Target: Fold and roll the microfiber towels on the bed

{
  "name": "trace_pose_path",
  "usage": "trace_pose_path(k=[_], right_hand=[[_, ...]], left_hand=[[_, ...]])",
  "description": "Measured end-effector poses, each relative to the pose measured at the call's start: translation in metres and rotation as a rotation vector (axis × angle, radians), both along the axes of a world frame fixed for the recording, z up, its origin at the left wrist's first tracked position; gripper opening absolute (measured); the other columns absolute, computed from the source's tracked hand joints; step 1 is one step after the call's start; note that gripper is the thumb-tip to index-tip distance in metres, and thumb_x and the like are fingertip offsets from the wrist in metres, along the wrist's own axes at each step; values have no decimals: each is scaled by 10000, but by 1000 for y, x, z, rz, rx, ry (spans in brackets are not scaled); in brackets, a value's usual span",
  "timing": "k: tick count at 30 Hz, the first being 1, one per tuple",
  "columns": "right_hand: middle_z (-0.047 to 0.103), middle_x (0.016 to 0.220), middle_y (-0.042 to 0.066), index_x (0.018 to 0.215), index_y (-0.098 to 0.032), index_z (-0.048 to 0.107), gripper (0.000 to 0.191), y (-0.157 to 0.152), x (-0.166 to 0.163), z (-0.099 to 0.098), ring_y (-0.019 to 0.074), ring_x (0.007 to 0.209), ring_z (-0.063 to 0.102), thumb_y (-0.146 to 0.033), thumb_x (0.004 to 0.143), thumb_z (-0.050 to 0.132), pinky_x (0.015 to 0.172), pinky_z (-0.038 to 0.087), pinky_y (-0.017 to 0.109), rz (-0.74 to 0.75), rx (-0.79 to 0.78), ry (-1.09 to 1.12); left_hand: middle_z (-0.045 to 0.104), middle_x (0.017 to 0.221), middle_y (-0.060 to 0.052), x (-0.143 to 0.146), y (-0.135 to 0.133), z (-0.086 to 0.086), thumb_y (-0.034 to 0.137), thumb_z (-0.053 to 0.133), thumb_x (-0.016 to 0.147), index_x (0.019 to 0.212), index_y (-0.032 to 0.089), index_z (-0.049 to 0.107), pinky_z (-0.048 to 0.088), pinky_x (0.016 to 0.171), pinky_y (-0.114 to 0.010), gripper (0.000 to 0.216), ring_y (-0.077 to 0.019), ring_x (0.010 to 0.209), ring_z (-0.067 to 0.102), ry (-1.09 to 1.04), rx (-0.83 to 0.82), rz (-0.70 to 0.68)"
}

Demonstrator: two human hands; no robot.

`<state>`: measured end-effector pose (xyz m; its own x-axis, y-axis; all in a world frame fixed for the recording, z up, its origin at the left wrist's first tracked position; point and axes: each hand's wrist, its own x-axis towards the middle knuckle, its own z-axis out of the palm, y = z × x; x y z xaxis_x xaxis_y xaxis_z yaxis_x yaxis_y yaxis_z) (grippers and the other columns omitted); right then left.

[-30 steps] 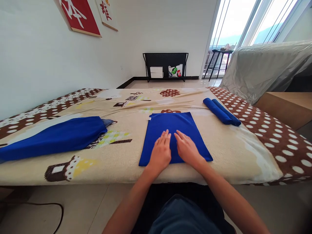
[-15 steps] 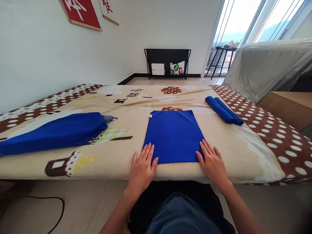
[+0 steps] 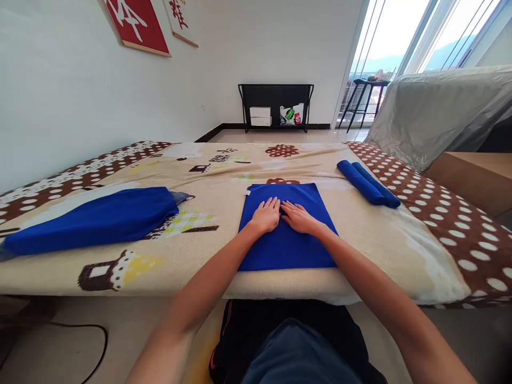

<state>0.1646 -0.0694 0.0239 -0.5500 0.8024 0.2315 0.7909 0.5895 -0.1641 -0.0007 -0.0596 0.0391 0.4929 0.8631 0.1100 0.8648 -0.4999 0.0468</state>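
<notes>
A blue cloth [image 3: 288,250], folded into a flat rectangle, lies near the front edge of the bed, with a small white tag at its far left corner. My left hand [image 3: 267,215] rests flat on its upper middle, fingers stretched out. Beside it my right hand [image 3: 298,217] lies flat on the same cloth, the fingertips of both hands almost meeting. Two rolled blue cloths [image 3: 362,184] lie side by side to the right. A larger blue cloth heap [image 3: 96,218] is spread on the left, with a greyish end showing.
The bed carries a cream patterned blanket [image 3: 224,208] with brown polka-dot borders [image 3: 452,229]. A black rack [image 3: 276,98] holding white boxes stands at the far wall. Plastic-covered furniture [image 3: 444,106] and a cardboard box [image 3: 472,176] are at the right. A black cable [image 3: 104,341] lies on the floor.
Both my hands have moved from the near side corners of the folded cloth forward and inward to its upper middle. The cloth stays in place; the view has tilted slightly.
</notes>
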Motion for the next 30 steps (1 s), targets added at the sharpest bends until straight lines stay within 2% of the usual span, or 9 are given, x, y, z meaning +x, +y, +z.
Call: trace_pose_path(k=[4,11,14,17,21,24,26,30], right_hand=[[537,1367,100,1317,-186,546,416,28,-9,-1,252,1199,561,-373,949,596,1003,481,497,56,28,37],[519,1396,106,1342,-190,530,445,67,1,-7,262,1232,542,-395,951,589,1029,456,521,78,22,80],[457,1488,118,1406,-198,487,498,84,18,-10,271,1345,460,-450,978,523,1118,361,536,42,-25,55],[352,1576,108,1486,-191,411,573,98,44,-13,242,1462,311,-516,1016,374,1199,246,465,-47,-77,24],[290,1604,87,1529,-173,337,616,105,81,-18,227,1497,230,-529,1031,272,1213,208,445,-200,-126,-3],[306,1593,129,1520,-147,338,612,105,96,-19,253,1491,244,-512,1034,272,1199,219,488,-319,-136,-17],[351,1564,174,1485,-119,384,586,103,95,-16,290,1470,287,-486,1033,314,1181,223,544,-389,-119,-21],[391,1537,145,1423,-159,461,520,103,58,-9,307,1436,335,-449,992,482,1173,204,597,-404,-45,-7]], left_hand=[[517,1402,-113,-1,40,-4,374,614,929,1326,194,533,466,1022,-538,443,-281,1235,542,-20,-13,-19],[432,1496,-115,-24,83,-16,400,600,933,1388,214,485,370,1098,-592,505,-314,1335,453,-70,-29,2],[429,1499,-116,-43,94,-18,411,594,936,1392,214,482,358,1106,-598,510,-316,1344,445,-84,-26,74],[441,1489,-117,-61,100,-18,409,593,936,1387,209,486,365,1101,-597,505,-314,1337,454,-91,-13,151],[471,1460,-117,-72,101,-20,404,596,937,1370,202,500,399,1079,-580,488,-303,1304,488,-86,13,214],[517,1407,-113,-68,101,-18,398,601,935,1334,192,528,448,1038,-551,455,-285,1247,535,-72,45,268],[550,1361,-109,-59,102,-14,392,606,933,1301,183,550,473,1012,-533,426,-272,1207,563,-58,70,329],[567,1329,-108,-24,105,-8,377,614,929,1275,173,564,486,995,-522,404,-267,1184,574,-51,129,395]])
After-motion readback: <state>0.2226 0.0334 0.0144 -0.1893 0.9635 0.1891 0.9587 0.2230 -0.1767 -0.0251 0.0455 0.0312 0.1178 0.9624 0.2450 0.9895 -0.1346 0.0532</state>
